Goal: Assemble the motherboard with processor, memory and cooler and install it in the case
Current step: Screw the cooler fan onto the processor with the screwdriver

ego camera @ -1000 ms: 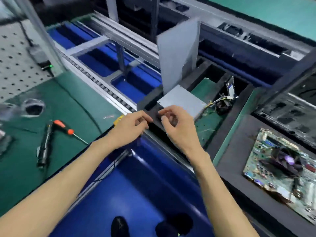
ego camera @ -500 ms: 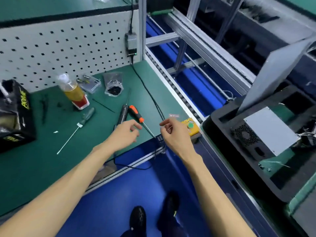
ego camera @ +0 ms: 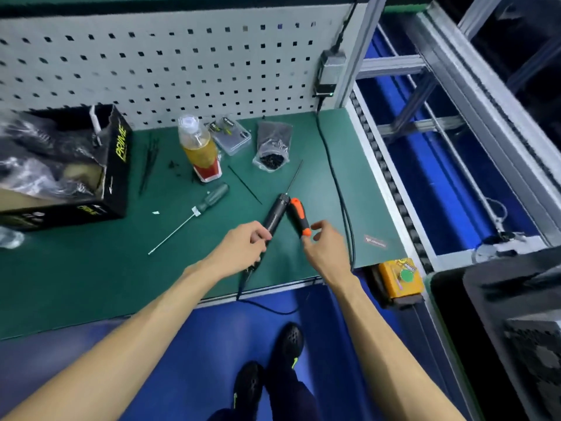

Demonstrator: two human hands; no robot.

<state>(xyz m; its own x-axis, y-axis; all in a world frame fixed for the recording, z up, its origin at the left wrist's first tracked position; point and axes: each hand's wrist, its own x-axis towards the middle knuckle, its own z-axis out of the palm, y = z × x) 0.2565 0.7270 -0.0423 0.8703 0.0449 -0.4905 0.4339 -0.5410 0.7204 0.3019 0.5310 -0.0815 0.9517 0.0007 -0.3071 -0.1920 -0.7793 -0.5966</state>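
Left hand (ego camera: 243,250) curled around black electric screwdriver (ego camera: 274,218) on green mat (ego camera: 91,278) — right hand (ego camera: 323,247) fingers loosely apart, fingertips touching orange-handled screwdriver (ego camera: 299,215) just beside it. Behind: black box (ego camera: 100,177), bottle (ego camera: 200,150), screw bag (ego camera: 273,147), pegboard (ego camera: 151,62). Far right — dark case (ego camera: 516,314).

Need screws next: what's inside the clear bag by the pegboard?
The clear bag holds a dark heap of small pieces at its bottom; too blurred to confirm screws or count them.
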